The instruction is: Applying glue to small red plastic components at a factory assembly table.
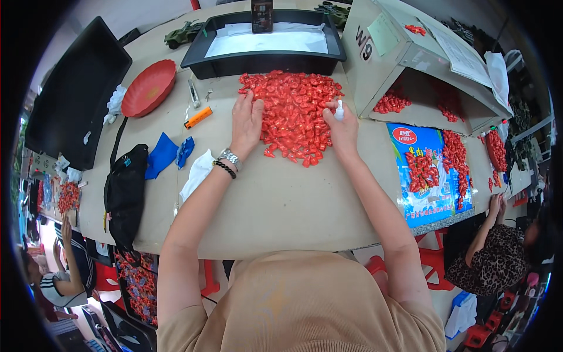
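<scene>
A broad pile of small glossy red pieces [296, 114] is spread on the table in front of me; their exact kind is too small to tell. At its left edge rests my left hand [247, 120], fingers stretched out along the pieces and holding nothing that I can see. On the pile's right side, my right hand [346, 132] is closed around a small white bottle [339, 109] with a narrow tip pointing up. Most of the bottle is hidden by the fingers. A watch [229, 157] and a dark bead bracelet [225, 169] circle my left wrist.
Behind the pile stands a black tray [264, 61] lined with white paper. To the left lie a red bowl [149, 88], an orange marker [198, 118], blue cloth [162, 156] and a black bag [128, 193]. A box shelter [381, 70] and blue sheet [419, 210] occupy the right. People sit on both sides.
</scene>
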### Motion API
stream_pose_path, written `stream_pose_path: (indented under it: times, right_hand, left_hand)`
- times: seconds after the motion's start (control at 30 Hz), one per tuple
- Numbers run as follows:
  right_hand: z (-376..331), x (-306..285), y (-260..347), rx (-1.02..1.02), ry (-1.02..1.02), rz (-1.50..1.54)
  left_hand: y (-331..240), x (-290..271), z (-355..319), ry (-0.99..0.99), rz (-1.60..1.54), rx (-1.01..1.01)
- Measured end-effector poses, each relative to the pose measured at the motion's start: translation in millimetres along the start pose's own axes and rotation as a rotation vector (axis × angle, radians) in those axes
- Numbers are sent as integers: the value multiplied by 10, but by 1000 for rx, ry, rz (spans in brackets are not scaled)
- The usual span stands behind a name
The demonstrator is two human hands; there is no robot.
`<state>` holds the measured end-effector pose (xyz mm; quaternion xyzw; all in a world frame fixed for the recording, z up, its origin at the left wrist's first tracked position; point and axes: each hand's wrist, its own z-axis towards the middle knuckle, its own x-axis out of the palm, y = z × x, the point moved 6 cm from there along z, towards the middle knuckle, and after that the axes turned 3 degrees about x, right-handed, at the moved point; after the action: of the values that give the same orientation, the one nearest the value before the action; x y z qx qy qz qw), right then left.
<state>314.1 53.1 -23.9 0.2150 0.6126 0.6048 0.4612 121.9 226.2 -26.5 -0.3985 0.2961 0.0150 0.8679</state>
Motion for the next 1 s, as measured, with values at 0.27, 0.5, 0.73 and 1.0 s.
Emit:
stream_pose_path:
  times: [0.27,0.5,0.73,1.0]
  right_hand:
    - [-360,204,195,-110,10,114]
    - [-514,53,118,70,67,408]
    - [-631,189,171,-58,33,282]
    - [-775,-381,120,97,47,389]
  left_hand:
    - [-408,73,-376,47,-106,-57]
    - [-497,-68,-638,172,-63,-34]
    - [-693,29,-756,195,32,16]
    - [-1233,-165,-999,364,253,203]
